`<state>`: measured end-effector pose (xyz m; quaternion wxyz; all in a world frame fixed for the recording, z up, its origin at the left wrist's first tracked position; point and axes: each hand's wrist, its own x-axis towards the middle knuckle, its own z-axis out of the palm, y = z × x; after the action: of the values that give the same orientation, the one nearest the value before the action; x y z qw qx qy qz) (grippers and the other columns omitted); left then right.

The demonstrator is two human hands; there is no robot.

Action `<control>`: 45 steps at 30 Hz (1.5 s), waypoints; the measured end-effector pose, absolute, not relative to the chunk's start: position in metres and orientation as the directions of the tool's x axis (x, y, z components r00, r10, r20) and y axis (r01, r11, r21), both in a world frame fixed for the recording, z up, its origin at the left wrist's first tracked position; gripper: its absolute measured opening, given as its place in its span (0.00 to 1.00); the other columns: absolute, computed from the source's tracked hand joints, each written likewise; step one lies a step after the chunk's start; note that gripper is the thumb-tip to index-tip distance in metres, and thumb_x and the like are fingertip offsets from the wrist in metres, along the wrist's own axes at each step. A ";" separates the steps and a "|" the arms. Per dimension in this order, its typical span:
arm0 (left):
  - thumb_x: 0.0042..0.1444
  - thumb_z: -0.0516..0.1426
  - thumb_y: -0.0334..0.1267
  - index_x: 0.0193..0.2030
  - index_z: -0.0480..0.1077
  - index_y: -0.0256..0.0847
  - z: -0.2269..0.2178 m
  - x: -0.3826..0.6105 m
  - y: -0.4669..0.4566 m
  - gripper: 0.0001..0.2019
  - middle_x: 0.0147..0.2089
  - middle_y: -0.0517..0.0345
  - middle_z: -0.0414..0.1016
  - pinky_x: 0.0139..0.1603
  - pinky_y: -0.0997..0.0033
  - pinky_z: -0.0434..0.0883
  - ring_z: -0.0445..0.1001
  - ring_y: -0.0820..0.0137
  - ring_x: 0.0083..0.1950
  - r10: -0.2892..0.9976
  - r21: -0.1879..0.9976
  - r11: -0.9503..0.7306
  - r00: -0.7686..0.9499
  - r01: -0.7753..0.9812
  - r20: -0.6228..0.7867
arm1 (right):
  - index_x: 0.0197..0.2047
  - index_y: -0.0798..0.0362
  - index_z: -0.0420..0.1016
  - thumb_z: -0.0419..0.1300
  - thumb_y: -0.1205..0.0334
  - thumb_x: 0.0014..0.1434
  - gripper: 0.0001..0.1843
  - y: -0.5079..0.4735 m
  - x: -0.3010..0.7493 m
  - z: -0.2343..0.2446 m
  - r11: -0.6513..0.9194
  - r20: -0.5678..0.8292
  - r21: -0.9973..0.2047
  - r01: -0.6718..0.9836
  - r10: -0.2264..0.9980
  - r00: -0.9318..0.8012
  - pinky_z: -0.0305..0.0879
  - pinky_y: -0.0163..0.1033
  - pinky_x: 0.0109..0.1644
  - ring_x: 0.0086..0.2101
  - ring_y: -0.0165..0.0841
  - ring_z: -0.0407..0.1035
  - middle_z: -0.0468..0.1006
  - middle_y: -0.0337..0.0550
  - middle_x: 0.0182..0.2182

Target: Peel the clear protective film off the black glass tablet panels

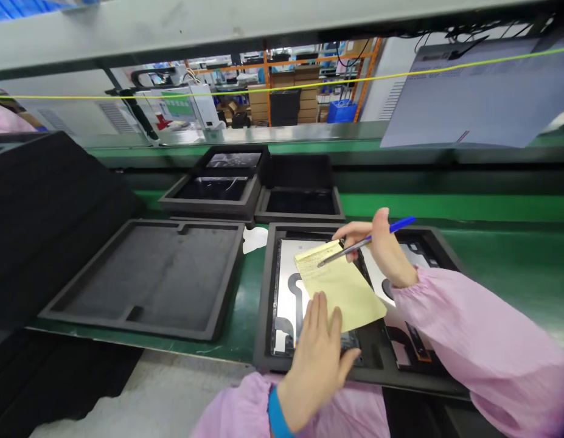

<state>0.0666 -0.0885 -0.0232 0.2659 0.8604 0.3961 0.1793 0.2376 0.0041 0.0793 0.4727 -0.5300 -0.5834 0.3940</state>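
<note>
A yellow sticky note pad (350, 292) with some handwriting near its top edge lies tilted across flat screen panels (288, 304) in a dark foam tray (263, 304). My left hand (316, 350) rests flat on the pad's lower left part, fingers stretched out. Between the fingers of my right hand (382, 243) is a ballpoint pen (368, 241) with a blue end. Its tip is at the written lines on the pad. A second panel (404, 331) in the tray is partly covered by my right forearm.
To the left lies another foam tray (172, 274), with a tall stack of black foam (48, 225) beside it. Smaller foam trays with screens (227, 185) stand behind on the green bench (501, 267). A paper sheet (464, 97) and a yellow cord (318, 85) hang above.
</note>
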 end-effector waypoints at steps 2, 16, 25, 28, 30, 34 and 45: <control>0.61 0.53 0.45 0.66 0.57 0.25 -0.025 0.080 -0.094 0.31 0.70 0.25 0.41 0.66 0.35 0.54 0.41 0.39 0.71 0.807 0.600 -0.508 0.585 0.618 0.081 | 0.34 0.56 0.75 0.42 0.22 0.53 0.43 -0.003 0.234 0.069 -0.032 -0.036 -0.999 0.044 0.995 -0.094 0.63 0.39 0.30 0.24 0.34 0.67 0.73 0.47 0.22; 0.65 0.41 0.48 0.70 0.51 0.36 -0.015 0.081 -0.100 0.29 0.71 0.32 0.47 0.65 0.46 0.59 0.44 0.47 0.71 0.823 0.477 -0.526 0.564 0.704 0.075 | 0.32 0.52 0.66 0.66 0.45 0.51 0.20 -0.004 0.206 -0.012 -0.023 -0.064 -0.981 -0.191 0.976 0.209 0.63 0.32 0.34 0.25 0.25 0.62 0.69 0.35 0.24; 0.66 0.41 0.46 0.70 0.51 0.38 -0.013 0.080 -0.100 0.28 0.71 0.33 0.45 0.64 0.46 0.61 0.45 0.47 0.71 0.819 0.491 -0.520 0.571 0.699 0.056 | 0.19 0.54 0.60 0.71 0.43 0.41 0.29 -0.003 0.200 0.001 -0.074 -0.071 -0.997 0.021 0.991 0.114 0.45 0.30 0.20 0.15 0.21 0.50 0.62 0.33 0.12; 0.66 0.41 0.47 0.70 0.52 0.37 -0.014 0.080 -0.100 0.28 0.71 0.32 0.46 0.63 0.45 0.62 0.46 0.46 0.70 0.809 0.489 -0.533 0.585 0.691 0.057 | 0.18 0.54 0.56 0.71 0.42 0.41 0.30 -0.002 0.199 0.000 -0.054 -0.043 -0.996 0.074 0.989 0.140 0.49 0.31 0.22 0.16 0.22 0.53 0.63 0.34 0.13; 0.65 0.42 0.47 0.70 0.51 0.37 -0.014 0.080 -0.099 0.29 0.71 0.33 0.46 0.64 0.45 0.61 0.46 0.46 0.70 0.808 0.489 -0.535 0.587 0.688 0.058 | 0.19 0.54 0.55 0.70 0.42 0.43 0.30 -0.003 0.200 -0.004 -0.039 -0.024 -0.994 0.105 0.989 0.148 0.52 0.31 0.24 0.17 0.23 0.55 0.63 0.34 0.13; 0.65 0.43 0.46 0.70 0.50 0.37 -0.013 0.080 -0.097 0.29 0.71 0.32 0.46 0.64 0.46 0.60 0.46 0.46 0.70 0.808 0.494 -0.531 0.588 0.689 0.048 | 0.20 0.53 0.55 0.66 0.43 0.48 0.28 -0.004 0.201 -0.011 -0.018 0.004 -0.987 0.160 0.990 0.141 0.51 0.31 0.24 0.18 0.23 0.54 0.62 0.34 0.14; 0.63 0.46 0.41 0.70 0.49 0.35 -0.002 0.081 -0.096 0.29 0.71 0.30 0.45 0.64 0.43 0.60 0.44 0.46 0.71 0.794 0.488 -0.520 0.608 0.701 -0.027 | 0.20 0.52 0.51 0.59 0.50 0.54 0.23 -0.007 0.203 -0.015 0.032 0.058 -0.976 0.217 0.991 0.118 0.48 0.31 0.22 0.17 0.22 0.51 0.56 0.31 0.13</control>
<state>0.0807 -0.0963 -0.0020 0.2319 0.8661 0.4315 0.0998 0.2030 -0.0066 -0.0145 0.4844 -0.5696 -0.5302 0.3997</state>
